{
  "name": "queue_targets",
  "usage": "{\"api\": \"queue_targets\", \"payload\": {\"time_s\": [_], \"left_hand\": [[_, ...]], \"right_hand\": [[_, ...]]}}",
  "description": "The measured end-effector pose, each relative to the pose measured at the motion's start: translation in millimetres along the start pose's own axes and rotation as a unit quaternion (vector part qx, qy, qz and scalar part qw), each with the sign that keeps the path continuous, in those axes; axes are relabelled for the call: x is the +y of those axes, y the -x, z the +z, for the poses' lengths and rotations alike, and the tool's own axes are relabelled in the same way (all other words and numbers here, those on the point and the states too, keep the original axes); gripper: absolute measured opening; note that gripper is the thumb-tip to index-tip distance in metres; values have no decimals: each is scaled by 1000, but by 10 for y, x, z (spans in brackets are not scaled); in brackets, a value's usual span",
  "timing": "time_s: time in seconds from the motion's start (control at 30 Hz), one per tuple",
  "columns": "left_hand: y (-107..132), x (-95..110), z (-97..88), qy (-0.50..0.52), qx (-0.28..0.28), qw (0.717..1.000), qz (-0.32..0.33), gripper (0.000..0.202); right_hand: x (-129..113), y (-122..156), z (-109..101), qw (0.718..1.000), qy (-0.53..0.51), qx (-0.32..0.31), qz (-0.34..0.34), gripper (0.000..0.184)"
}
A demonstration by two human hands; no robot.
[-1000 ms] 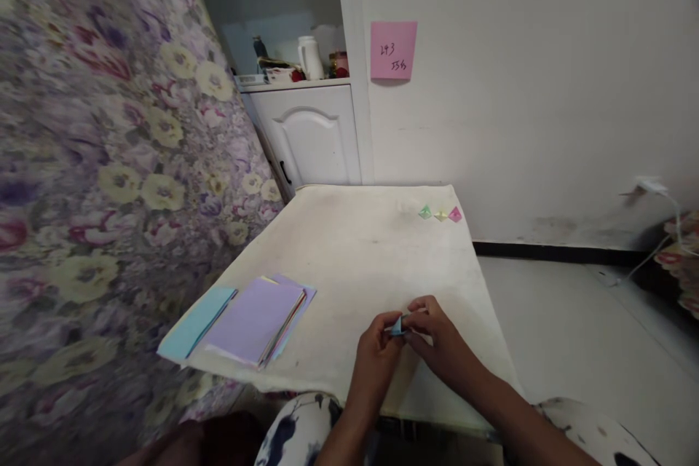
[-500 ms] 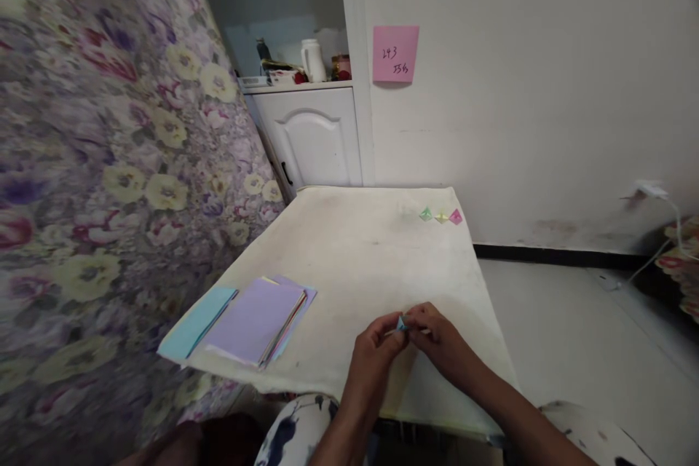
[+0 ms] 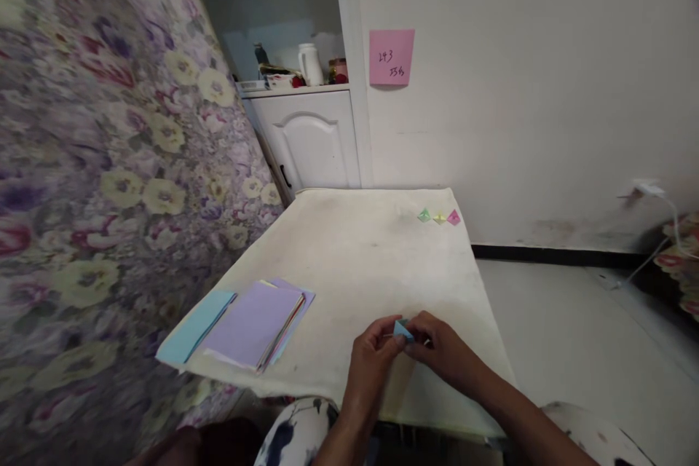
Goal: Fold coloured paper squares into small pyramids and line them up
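Both my hands meet over the near edge of a small white table (image 3: 349, 255). My left hand (image 3: 372, 362) and my right hand (image 3: 442, 352) pinch a small folded blue paper piece (image 3: 403, 329) between their fingertips. A stack of coloured paper sheets (image 3: 245, 322), purple on top with a light blue sheet beside it, lies on the table's near left corner. Three small folded paper shapes, green (image 3: 424, 215), yellow (image 3: 439, 218) and pink (image 3: 453, 218), sit in a row at the far right of the table.
A floral-patterned cloth surface (image 3: 109, 182) rises along the left. A white cabinet (image 3: 309, 138) with a jug and small items on top stands behind. A pink sticky note (image 3: 391, 57) hangs on the wall. A cable and plug (image 3: 647, 189) lie at the right.
My hands have stayed at the table's near edge, shifting slightly while working the blue paper piece. The view has tilted a little.
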State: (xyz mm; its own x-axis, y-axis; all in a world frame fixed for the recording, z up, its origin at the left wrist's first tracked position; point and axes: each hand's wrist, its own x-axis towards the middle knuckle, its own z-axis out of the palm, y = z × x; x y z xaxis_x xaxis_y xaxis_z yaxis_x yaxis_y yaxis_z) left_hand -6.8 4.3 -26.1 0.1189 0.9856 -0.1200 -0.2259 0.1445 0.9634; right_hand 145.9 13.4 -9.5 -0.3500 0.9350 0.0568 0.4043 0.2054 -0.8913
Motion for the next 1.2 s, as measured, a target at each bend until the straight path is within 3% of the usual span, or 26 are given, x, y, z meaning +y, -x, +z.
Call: {"api": "queue_targets", "payload": {"time_s": [0.07,0.27,0.53,0.63,0.77,0.9,1.03,1.2], "left_hand": [[-1,18,-6,-9,0,1000,2,33],[-4,73,-16,-24,0,1000,-7,28],[15,25,6,-21,11,1000,-12,15],[15,-4,17,3,25,999,-21,18],[17,-3,35,27,34,998,-46,21],[35,8,63,26,36,997,-56,22],[51,9,84,-5,21,998,-59,22],[45,17,63,-42,-8,998,-41,28]], "right_hand": [[-9,1,5,1000,2,13,0,5],[-62,-19,-12,997,45,50,-34,22],[-115,36,66,997,23,77,12,14],[-100,39,79,996,-11,85,22,9],[-48,3,38,992,-96,72,46,23],[26,-38,-4,987,-138,51,66,8],[60,-55,-3,981,-164,81,63,15],[57,-55,3,973,-206,56,93,17]]}}
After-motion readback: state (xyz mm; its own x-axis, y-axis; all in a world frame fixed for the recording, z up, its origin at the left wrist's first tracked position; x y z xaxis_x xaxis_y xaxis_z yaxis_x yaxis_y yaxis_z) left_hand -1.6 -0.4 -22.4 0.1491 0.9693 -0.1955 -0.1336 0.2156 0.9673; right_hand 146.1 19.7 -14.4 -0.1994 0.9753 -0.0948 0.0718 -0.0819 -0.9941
